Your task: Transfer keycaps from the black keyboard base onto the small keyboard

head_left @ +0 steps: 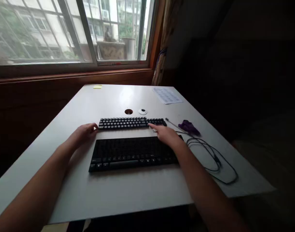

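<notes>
Two dark key-covered blocks lie across a white desk. The nearer one is a black keyboard (135, 151); keycaps show clearly in its front rows, while its upper area is too dark to make out. Behind it, rows of black keycaps (123, 122) stand close together, with a narrower group (158, 121) at their right end. My left hand (87, 129) rests at the left end of these rows, fingers bent and fingertips against the end. My right hand (165, 132) reaches over the keyboard's right part, index finger stretched out to the gap between the two groups.
Right of the keyboard lie a coiled black cable (216, 161), a purple cloth (188, 127) and a thin brush-like stick (172, 123). Farther back are a cable hole (128, 111), its white cover (142, 111), printed sheets (167, 95) and yellow notes (97, 87). A window borders the desk's far side.
</notes>
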The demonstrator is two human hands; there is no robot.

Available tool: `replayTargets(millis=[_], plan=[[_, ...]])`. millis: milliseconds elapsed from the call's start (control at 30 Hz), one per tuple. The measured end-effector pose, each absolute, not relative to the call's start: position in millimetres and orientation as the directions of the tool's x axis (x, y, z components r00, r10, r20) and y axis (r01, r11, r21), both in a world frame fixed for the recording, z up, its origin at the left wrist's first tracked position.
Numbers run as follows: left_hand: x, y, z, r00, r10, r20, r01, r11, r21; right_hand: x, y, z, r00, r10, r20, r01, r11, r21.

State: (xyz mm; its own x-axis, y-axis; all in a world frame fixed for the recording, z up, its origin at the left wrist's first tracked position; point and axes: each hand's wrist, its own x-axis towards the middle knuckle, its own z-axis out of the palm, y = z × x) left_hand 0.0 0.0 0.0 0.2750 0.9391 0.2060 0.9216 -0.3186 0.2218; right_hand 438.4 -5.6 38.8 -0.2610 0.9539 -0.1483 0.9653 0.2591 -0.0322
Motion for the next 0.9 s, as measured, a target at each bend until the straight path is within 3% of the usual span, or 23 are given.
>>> replayTargets(millis=[900], plan=[[1, -1, 4, 0.329, 0.920, 0.211, 0.899, -0.374, 0.227, 440, -1, 31, -0.260, 0.960, -0.106, 0.966, 0.258, -0.030]])
